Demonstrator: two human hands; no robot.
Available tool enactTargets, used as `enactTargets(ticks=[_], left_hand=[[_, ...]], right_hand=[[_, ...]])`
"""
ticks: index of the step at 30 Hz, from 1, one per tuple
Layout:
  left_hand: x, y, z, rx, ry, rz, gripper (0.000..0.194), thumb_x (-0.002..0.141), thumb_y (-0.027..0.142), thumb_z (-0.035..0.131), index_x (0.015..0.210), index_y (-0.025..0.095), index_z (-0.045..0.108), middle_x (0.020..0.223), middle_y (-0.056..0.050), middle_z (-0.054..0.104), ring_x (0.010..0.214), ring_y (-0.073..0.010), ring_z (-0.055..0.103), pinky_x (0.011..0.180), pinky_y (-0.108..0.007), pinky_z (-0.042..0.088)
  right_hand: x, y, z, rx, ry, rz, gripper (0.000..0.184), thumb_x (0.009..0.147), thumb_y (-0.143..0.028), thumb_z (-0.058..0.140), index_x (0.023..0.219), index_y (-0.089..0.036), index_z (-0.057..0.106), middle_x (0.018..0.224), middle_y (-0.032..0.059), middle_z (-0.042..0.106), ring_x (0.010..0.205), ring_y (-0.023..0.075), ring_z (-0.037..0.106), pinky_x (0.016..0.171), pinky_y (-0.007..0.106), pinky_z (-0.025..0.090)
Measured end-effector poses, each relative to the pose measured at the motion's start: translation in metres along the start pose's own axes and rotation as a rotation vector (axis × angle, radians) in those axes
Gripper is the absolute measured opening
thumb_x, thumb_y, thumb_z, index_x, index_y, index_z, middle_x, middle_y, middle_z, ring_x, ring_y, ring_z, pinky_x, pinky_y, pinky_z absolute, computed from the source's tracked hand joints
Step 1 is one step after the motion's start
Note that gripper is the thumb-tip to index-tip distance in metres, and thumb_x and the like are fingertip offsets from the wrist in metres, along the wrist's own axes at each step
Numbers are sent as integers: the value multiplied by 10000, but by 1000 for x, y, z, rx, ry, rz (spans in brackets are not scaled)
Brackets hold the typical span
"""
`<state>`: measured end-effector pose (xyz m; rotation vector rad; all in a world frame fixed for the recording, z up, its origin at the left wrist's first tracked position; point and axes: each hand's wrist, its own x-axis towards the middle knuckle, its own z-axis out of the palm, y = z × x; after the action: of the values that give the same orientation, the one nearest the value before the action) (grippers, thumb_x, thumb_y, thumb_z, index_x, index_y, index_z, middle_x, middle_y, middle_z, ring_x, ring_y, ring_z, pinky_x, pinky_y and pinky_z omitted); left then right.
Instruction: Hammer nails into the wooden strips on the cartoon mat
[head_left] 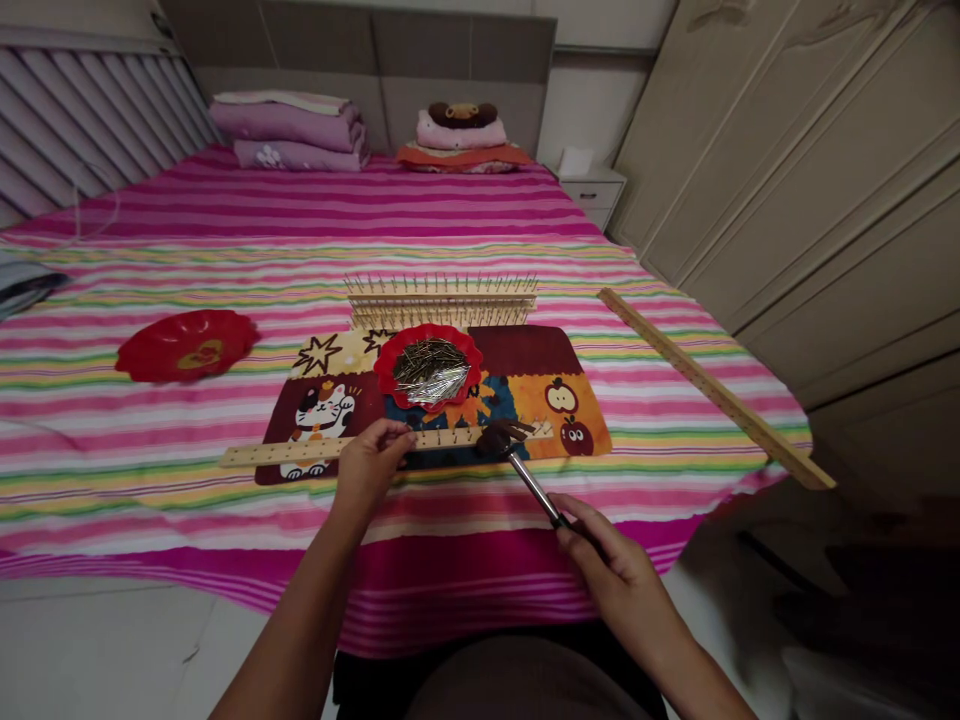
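Observation:
A narrow wooden strip (300,451) with a row of small holes lies across a patterned mat (592,400). Several nails (455,434) stand upright in its right part. My left hand (373,455) rests on the strip, thumb and fingertips pinched together just left of those nails; whatever is between them is too small to make out. In my right hand (611,560) is the dark handle of a claw hammer (531,482), its head over the strip's right part. Behind the strip, a red scalloped dish (384,378) holds a heap of loose nails (431,370).
Wooden strips bristling with upright nails (442,300) lie behind the mat. A red dish (187,345) is at the left. Another long wooden strip (712,390) slants toward the bed's right edge. Folded bedding (289,130) is stacked at the head of the striped bed (225,215).

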<state>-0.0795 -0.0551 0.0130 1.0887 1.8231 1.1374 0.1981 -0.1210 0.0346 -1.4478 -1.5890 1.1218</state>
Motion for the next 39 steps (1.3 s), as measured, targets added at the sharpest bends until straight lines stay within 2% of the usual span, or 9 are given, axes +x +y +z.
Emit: enactTargets(ticks=[6, 10, 13, 18, 24, 27, 33, 36, 39], left_hand=[[-1, -3, 5, 31, 2, -8, 295, 590, 448, 640, 714, 180, 631, 588, 28, 617, 504, -96, 519, 510, -214, 445], [-2, -2, 7, 38, -2, -15, 261, 605, 423, 625, 719, 188, 631, 590, 31, 621, 520, -104, 533, 522, -217, 448], [-3, -2, 8, 108, -4, -4, 225, 633, 401, 601, 729, 199, 634, 596, 35, 626, 532, -112, 541, 537, -222, 443], [-4, -3, 10, 324, 50, 163, 148, 677, 340, 573, 711, 210, 636, 661, 25, 649, 619, -126, 572, 627, -232, 434], [-5, -11, 14, 428, 91, 355, 112, 711, 269, 546, 723, 212, 641, 754, -4, 661, 720, -143, 598, 682, -244, 437], [-6, -14, 15, 437, 89, 382, 109, 722, 251, 543, 745, 210, 641, 780, -10, 666, 744, -144, 605, 693, -241, 438], [-8, -13, 14, 493, 84, 360, 80, 723, 227, 544, 714, 205, 620, 737, 0, 647, 691, -134, 588, 643, -228, 420], [-7, -14, 14, 484, 71, 355, 79, 717, 224, 543, 704, 209, 619, 743, 2, 651, 699, -133, 591, 649, -225, 424], [-6, -12, 11, 447, 40, 352, 110, 721, 259, 541, 742, 209, 636, 786, -8, 666, 738, -141, 606, 685, -232, 440]], right_hand=[[1, 0, 0, 25, 7, 0, 340, 801, -329, 544, 1103, -208, 640, 818, 33, 696, 859, 181, 647, 796, 270, 505], [1, -3, 2, 19, -4, 11, 340, 810, -322, 531, 1115, -215, 636, 782, 22, 697, 847, 188, 648, 769, 279, 517], [1, -4, 3, 17, -9, 5, 341, 810, -314, 530, 1118, -213, 634, 858, 31, 707, 847, 184, 649, 760, 269, 517], [3, -8, 5, 4, -16, -28, 327, 815, -309, 527, 1107, -213, 637, 922, 37, 707, 872, 180, 646, 762, 255, 511], [13, -20, 17, -60, -77, -78, 322, 849, -288, 473, 1123, -191, 612, 715, 6, 664, 624, 143, 615, 587, 221, 504], [21, -27, 26, -87, -95, -140, 326, 864, -261, 451, 1152, -193, 587, 729, 13, 664, 711, 160, 630, 654, 239, 506], [31, -33, 37, -106, -172, -277, 350, 867, -172, 431, 1188, -243, 553, 1017, 34, 681, 899, 158, 629, 794, 254, 483], [26, -34, 32, -95, -183, -258, 342, 875, -181, 429, 1186, -249, 555, 1005, 22, 685, 911, 149, 631, 799, 238, 486], [20, -32, 21, -105, -90, -207, 328, 870, -243, 456, 1174, -206, 573, 959, 41, 696, 881, 165, 645, 786, 244, 503]])
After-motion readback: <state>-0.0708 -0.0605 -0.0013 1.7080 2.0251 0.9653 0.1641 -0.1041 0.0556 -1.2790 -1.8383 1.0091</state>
